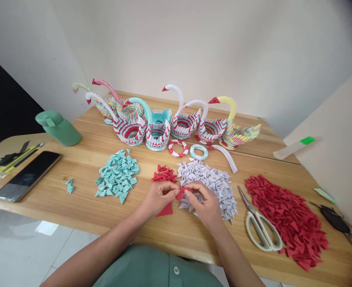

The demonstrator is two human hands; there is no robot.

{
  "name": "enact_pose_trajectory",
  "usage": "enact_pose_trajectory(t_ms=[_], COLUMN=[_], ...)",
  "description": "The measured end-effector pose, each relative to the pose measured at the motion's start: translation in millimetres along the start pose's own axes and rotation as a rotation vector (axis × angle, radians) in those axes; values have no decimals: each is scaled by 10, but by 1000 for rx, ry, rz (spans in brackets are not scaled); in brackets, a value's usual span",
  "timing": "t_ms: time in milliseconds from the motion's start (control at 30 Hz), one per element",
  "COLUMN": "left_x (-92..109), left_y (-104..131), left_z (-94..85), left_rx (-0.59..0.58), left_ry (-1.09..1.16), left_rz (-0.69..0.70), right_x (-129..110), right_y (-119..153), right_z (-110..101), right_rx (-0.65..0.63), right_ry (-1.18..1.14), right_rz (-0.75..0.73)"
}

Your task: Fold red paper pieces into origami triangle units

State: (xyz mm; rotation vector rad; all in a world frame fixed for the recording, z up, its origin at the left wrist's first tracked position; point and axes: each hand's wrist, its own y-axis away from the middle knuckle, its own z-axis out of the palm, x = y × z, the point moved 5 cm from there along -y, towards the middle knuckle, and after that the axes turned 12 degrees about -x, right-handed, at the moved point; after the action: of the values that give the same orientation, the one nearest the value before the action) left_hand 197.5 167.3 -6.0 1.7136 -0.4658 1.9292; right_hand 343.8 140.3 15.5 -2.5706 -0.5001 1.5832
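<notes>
Between both hands is a small piece of red paper (181, 193), partly folded, pinched by the fingertips at either side. My left hand (161, 196) grips its left edge, thumb against fingers. On the other side, my right hand (204, 201) pinches its right edge. Under the left wrist lies a flat red paper sheet (165, 210), partly covered. A small heap of folded red triangles (164, 174) sits just beyond the left hand. Pale lilac folded triangles (216, 184) spread beneath and beyond the right hand.
Teal triangles (117, 175) lie left; a large red triangle pile (286, 217) and scissors (261, 229) lie right. Several paper swans (158, 129) stand behind, with two paper rings (178, 148) before them. A phone (28, 175) and green bottle (59, 129) occupy the left side.
</notes>
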Motion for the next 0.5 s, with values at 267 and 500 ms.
enact_pose_trajectory(t_ms=[267, 500], left_x=[-6, -110], left_y=[21, 29], left_z=[-46, -76], left_rx=[15, -31], left_ry=[-13, 231], left_rz=[-50, -118], right_x=[-206, -236], right_y=[17, 29], right_z=[-31, -11], right_rx=[77, -8], right_ry=[268, 342], right_rz=[-312, -369])
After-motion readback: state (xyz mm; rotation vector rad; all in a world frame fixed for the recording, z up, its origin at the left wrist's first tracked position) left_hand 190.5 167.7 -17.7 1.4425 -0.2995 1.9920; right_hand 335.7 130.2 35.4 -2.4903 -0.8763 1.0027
